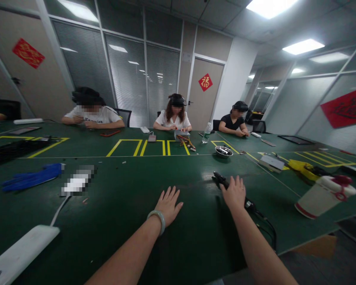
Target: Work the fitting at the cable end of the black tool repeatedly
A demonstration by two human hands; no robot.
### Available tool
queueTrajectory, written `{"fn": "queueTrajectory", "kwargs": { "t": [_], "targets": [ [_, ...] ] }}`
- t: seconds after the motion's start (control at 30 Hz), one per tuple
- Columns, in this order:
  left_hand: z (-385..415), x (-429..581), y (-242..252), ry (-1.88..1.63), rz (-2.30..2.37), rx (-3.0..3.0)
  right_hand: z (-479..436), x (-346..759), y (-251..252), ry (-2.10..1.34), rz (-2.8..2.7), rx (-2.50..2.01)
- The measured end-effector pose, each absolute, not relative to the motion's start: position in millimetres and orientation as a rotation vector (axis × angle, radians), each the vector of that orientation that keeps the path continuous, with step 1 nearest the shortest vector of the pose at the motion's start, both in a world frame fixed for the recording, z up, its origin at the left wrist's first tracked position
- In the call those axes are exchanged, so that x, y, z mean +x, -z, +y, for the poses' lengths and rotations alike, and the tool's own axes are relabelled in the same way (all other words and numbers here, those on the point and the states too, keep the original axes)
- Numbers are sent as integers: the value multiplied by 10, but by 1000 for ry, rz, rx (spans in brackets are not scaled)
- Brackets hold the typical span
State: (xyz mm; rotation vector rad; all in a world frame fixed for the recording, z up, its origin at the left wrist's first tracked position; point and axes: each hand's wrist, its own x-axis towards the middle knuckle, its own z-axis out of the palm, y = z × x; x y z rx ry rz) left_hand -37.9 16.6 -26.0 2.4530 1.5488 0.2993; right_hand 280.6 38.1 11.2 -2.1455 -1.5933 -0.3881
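My left hand (167, 206) lies open, palm down, on the green table (190, 245), with a pale bangle (159, 219) at its wrist. Nothing is under its fingers that I can see. My right hand (235, 194) rests with fingers outstretched over a black cable bundle (220, 179), its thumb against it. Part of the bundle is hidden beneath that hand. Connector ends and a loop of thin black cable (271, 227) come out beside my right wrist.
At left are a blue glove (32, 177), a blurred-out device (77, 182) and a white power bank (23, 253). A white tumbler (322, 198) stands right, near the table edge. Beyond are a metal bowl (224, 151), a water bottle (206, 133) and several seated people.
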Motion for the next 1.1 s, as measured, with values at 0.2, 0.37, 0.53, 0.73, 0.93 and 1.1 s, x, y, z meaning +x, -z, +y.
{"fn": "queueTrajectory", "kwargs": {
  "t": [0.2, 0.37, 0.53, 0.73, 0.93, 1.1],
  "targets": [
    [203, -399, 330, -316, 1553, 2427, 113, 3507, -20, 175, -1630, -2439],
    [193, -398, 304, -326, 1545, 2420, 40, 3530, -26, 177, -1724, -2333],
    [128, -341, 170, -427, 1547, 2450, 11, 3443, -82, 126, -1752, -2261],
    [-68, -197, -103, -771, 1432, 2664, -150, 2859, -171, -20, -1992, -1999],
    [-235, -93, -257, -951, 1266, 2838, -274, 1863, -144, -154, -2307, -1644],
    [-223, -142, -226, -955, 1313, 2797, -166, 1255, -1, -67, -2509, -1358]
  ]
}}
